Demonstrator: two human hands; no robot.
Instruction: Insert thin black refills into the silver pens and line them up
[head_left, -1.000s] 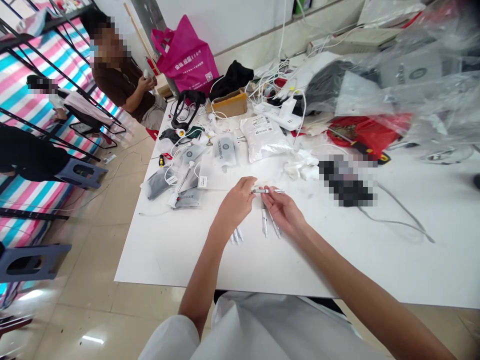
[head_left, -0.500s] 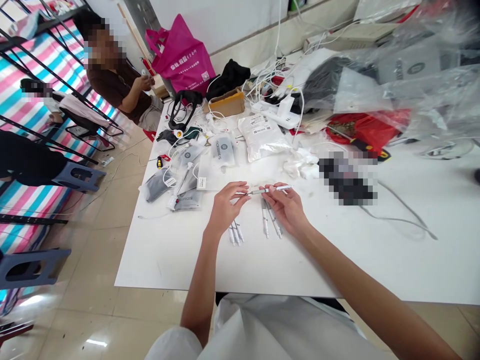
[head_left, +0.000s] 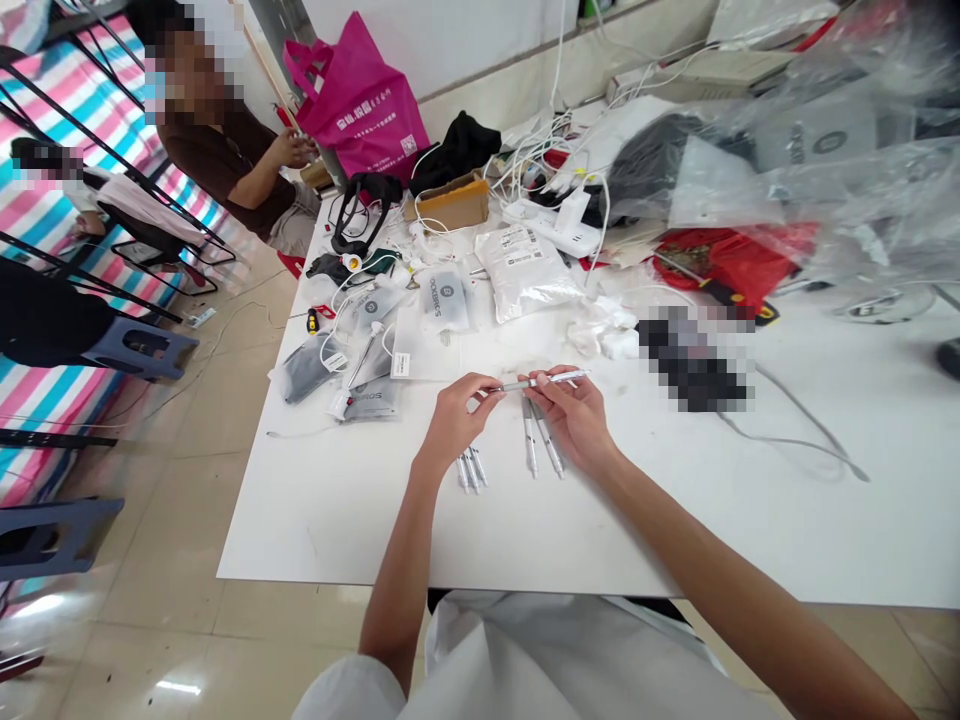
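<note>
Over the middle of the white table (head_left: 322, 520), a silver-and-white pen (head_left: 519, 384) is held level between both hands. My left hand (head_left: 456, 415) pinches its left end between thumb and fingertips. The fingers of my right hand (head_left: 574, 410) are closed round its right part, and the white end sticks out past them. Below my left hand lie several white pens (head_left: 471, 470) side by side, their upper parts hidden by the hand. Two more pens (head_left: 541, 445) with grey grips rest on the table just under my right hand.
Plastic-bagged dark items (head_left: 307, 368), a white packet (head_left: 525, 270) and a small cardboard box (head_left: 450, 205) crowd the far left. Behind them stand a magenta bag (head_left: 367, 110) and tangled white cables. Clear plastic wrap (head_left: 817, 190) covers the back right. A seated person (head_left: 225, 160) is beyond the left edge.
My left fingers have closed in more tightly on the left end of the pen. My right hand keeps its grip. The view has shifted slightly.
</note>
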